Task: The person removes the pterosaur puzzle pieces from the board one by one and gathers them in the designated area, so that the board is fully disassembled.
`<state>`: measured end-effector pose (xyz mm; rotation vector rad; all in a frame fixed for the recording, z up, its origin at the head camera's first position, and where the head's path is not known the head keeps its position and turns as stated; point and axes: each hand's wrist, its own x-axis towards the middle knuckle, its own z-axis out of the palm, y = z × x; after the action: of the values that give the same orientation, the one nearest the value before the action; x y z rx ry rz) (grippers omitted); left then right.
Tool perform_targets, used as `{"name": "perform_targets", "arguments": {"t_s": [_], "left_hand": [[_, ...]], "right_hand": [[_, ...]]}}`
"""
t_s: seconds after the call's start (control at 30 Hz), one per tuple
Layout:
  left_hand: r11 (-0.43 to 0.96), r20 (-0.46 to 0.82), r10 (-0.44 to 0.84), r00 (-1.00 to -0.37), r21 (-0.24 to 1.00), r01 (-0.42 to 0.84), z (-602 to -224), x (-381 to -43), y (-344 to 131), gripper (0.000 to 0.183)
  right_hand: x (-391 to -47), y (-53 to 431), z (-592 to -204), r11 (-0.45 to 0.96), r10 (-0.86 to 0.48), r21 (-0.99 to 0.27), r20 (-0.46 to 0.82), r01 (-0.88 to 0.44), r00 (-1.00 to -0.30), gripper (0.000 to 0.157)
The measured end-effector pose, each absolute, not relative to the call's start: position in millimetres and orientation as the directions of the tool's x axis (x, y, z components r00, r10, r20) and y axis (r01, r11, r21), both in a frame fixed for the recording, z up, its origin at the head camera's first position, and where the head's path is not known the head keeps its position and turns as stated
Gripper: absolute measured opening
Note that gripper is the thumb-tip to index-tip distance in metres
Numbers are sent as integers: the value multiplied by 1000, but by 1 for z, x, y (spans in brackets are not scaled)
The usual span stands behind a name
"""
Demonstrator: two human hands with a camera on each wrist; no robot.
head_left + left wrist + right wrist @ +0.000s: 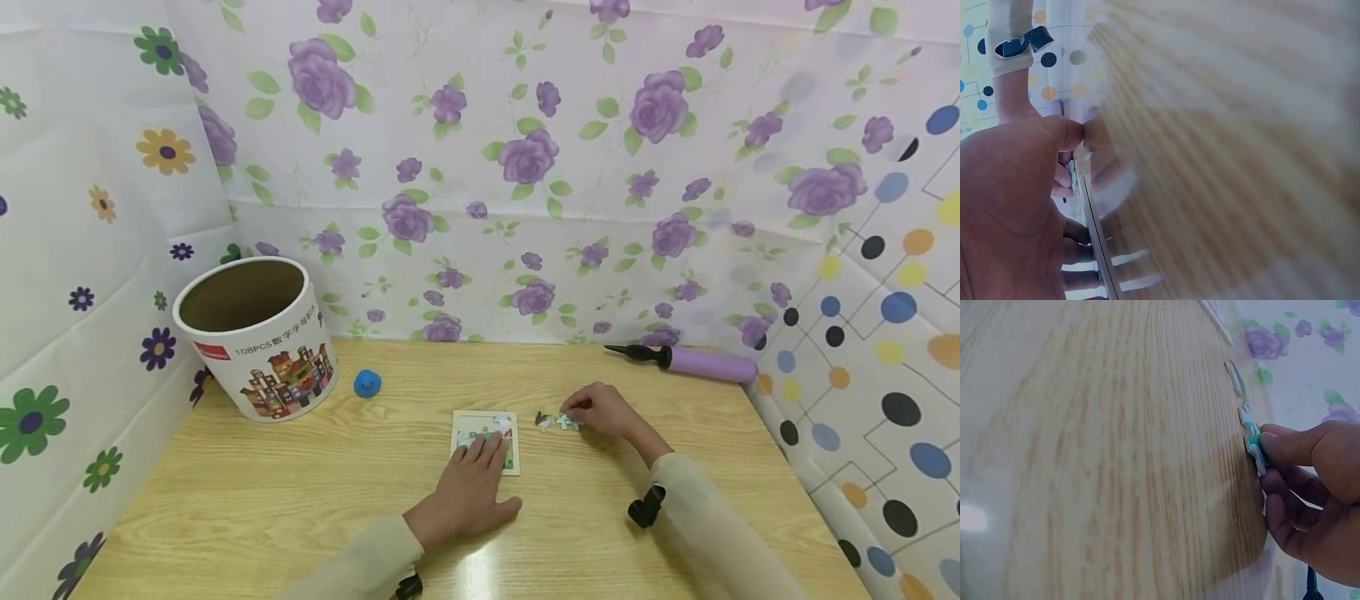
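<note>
Jigsaw pieces [564,422], small, flat and multicoloured, lie in a short row on the pale wood-grain tabletop [300,483], just right of a square, cream-framed puzzle board [515,454]. One piece sits slightly apart at the row's left end; the others are bunched together, and their exact number is hidden by fingers. At the row's right end, the right hand [602,409] pinches a greenish piece between thumb and fingertips. The left hand [471,492] lies palm down with its fingers stretched out over the board, covering part of its printed picture, its thumb spread to the side.

Well to the left stands a large white cylindrical bucket [288,367] printed with toy blocks, and near it a small rounded blue toy [367,383]. A purple and black hand pump [708,364] lies at the back right, before a white cloth [480,167] patterned with purple roses.
</note>
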<state>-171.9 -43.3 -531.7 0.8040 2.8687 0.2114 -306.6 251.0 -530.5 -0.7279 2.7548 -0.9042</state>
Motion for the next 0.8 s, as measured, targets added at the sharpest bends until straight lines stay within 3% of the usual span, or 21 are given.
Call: {"name": "perform_targets", "arguments": {"t_s": [0.5,0.8], "left_hand": [[846,-119,527,-842,171,505,-527,-171,-43,87],[848,-98,529,-843,111,519,-527,-170,-41,86]], "right_hand": [[-305,238,-524,702,-468,-586,50,-405,-882,12],[-300,205,-514,650,-544,-600,62,-467,-837,17]]}}
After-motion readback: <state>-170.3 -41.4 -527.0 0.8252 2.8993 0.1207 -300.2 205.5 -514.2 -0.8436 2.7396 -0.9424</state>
